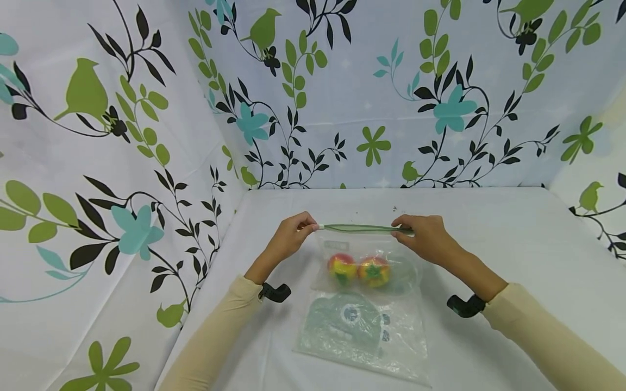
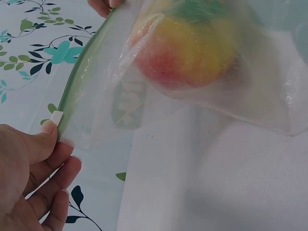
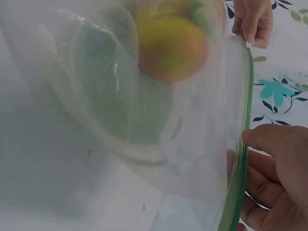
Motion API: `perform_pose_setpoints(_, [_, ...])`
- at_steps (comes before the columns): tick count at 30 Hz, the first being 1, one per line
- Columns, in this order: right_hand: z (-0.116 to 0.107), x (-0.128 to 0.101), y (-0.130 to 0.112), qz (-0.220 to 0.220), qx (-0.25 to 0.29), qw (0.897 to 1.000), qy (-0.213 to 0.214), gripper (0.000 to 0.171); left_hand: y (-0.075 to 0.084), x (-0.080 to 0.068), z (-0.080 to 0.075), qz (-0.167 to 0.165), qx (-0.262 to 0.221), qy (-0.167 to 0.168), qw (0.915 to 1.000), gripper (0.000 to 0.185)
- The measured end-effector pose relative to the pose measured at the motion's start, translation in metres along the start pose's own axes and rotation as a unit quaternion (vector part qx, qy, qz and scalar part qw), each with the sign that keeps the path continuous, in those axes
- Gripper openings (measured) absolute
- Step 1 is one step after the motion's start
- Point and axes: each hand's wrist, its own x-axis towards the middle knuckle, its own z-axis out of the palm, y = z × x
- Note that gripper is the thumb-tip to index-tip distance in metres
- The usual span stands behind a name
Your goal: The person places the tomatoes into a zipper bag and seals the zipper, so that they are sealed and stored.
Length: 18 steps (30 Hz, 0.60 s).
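Note:
A clear zip bag [image 1: 362,326] with a green seal strip hangs between my hands over the white table. Inside it are two red-and-yellow toy fruits with green tops, a left fruit [image 1: 342,267] and a right fruit [image 1: 374,271]. My left hand [image 1: 292,234] pinches the seal's left corner, at the white slider [image 2: 57,118]. Toward the other end, my right hand [image 1: 426,237] pinches the green strip [image 3: 243,178] between thumb and fingers. Pale green printing shows on the bag's lower half.
The white table [image 1: 489,233] spreads around the bag. A leaf-and-bird patterned cloth [image 1: 313,119] stands behind it and along the left side. Each wrist wears a black camera mount, such as the left mount [image 1: 275,293].

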Motion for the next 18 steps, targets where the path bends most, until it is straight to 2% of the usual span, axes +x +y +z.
perform_pose_setpoints(9, [0.028, 0.037, -0.030, -0.003, 0.010, 0.999, -0.040, 0.021, -0.002, 0.001, 0.005, 0.020, 0.002, 0.007, 0.9998, 0.015])
perform_pose_setpoints(14, [0.042, 0.059, -0.051, -0.020, 0.011, 0.998, -0.053, 0.020, -0.002, 0.001, 0.006, 0.015, 0.003, 0.005, 0.9999, 0.014])
perform_pose_setpoints(18, [0.052, 0.074, -0.067, -0.034, 0.010, 0.997, -0.062, 0.020, -0.001, 0.001, 0.007, 0.025, 0.001, 0.007, 0.9997, 0.013])
